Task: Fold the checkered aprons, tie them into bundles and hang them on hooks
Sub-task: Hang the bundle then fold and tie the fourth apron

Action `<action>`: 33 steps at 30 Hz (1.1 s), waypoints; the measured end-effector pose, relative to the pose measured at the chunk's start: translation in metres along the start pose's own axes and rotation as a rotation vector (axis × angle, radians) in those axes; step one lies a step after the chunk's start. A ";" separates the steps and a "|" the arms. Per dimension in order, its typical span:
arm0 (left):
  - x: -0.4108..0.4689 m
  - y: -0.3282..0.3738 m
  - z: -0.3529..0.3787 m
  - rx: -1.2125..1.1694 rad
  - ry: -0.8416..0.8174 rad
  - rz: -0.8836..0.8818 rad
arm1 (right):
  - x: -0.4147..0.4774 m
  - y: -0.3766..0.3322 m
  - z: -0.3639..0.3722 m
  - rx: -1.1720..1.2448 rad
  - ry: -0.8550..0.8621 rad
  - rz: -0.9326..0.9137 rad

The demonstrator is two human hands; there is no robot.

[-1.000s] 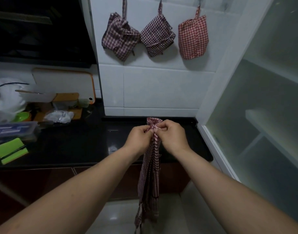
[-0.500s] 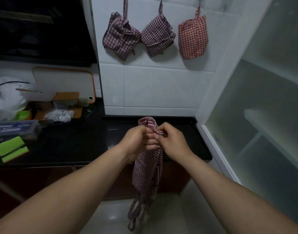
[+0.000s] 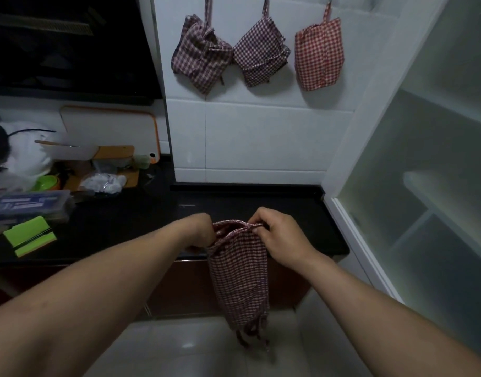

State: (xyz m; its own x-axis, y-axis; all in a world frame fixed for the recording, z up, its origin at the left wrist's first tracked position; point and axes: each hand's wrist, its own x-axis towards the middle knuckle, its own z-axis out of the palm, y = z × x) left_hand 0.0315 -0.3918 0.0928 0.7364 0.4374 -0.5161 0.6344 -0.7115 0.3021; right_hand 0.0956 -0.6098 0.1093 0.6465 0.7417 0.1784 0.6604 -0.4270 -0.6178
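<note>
Apron [image 3: 239,276] in mid-fold, hanging in front of the dark tabletop [image 3: 125,221] edge. Left hand [image 3: 204,232] and right hand [image 3: 277,235] each grip its gathered top edge. A second ago it hung as a long narrow strip; now it is doubled, shorter and wider, so tying and hanging probably remain. Cloth thin, limp, red-and-white check, loose ends trailing below. Three bundles [image 3: 261,53] hang on the tiled wall [image 3: 261,142].

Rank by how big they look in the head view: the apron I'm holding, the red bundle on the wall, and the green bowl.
1. apron, though it hangs nearest the camera, which makes it look bigger
2. red bundle
3. green bowl, partly hidden by clutter
</note>
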 end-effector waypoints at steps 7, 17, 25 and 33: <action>-0.022 0.009 -0.066 0.072 0.044 0.297 | 0.006 0.022 -0.013 0.001 0.042 0.080; -0.036 0.005 -0.070 -0.061 0.100 0.671 | 0.028 0.026 -0.048 0.060 0.070 0.123; -0.023 0.008 -0.059 -0.238 0.221 0.728 | 0.040 0.008 -0.071 -0.225 -0.151 0.118; -0.019 0.014 -0.052 -0.609 0.183 0.811 | 0.063 -0.008 -0.074 -0.337 -0.128 0.012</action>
State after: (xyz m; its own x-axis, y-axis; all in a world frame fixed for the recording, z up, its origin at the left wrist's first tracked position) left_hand 0.0385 -0.3815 0.1490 0.9884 0.0628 0.1382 -0.0951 -0.4531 0.8863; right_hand 0.1592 -0.5977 0.1825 0.6158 0.7854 0.0624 0.7559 -0.5666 -0.3279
